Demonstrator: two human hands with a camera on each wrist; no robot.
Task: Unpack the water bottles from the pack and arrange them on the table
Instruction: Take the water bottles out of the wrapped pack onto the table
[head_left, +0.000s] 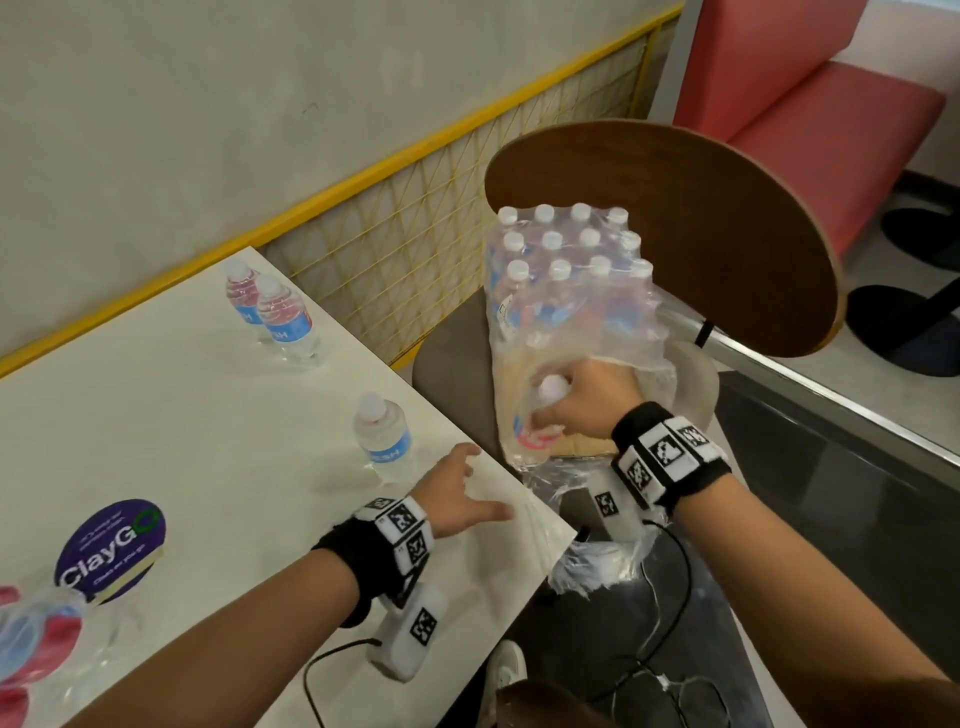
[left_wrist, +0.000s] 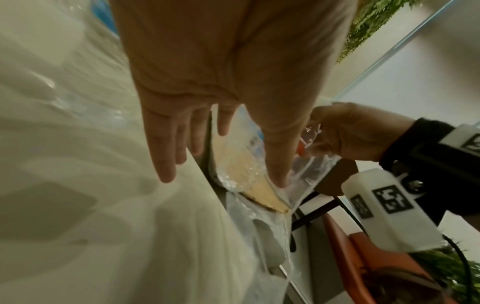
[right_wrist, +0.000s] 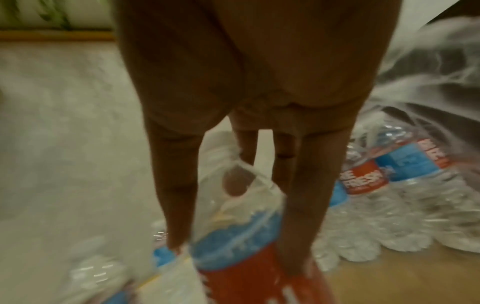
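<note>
Right hand (head_left: 582, 400): fingers (right_wrist: 303, 205) are grasping a bottle (head_left: 537, 421) in the torn pack (head_left: 566, 291).
Left hand (head_left: 457, 493): released, hovering over the counter (head_left: 156, 415).
Advice: lifting straight up is keeping the wrap from snagging.

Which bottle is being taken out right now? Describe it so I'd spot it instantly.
Start at the shrink-wrapped pack standing on the chair beside the white table. At its near, torn-open end, the right hand grips one water bottle around its shoulder. Unlike the capped rows behind, it stands apart in loose torn plastic, the only bottle with fingers around it.
</note>
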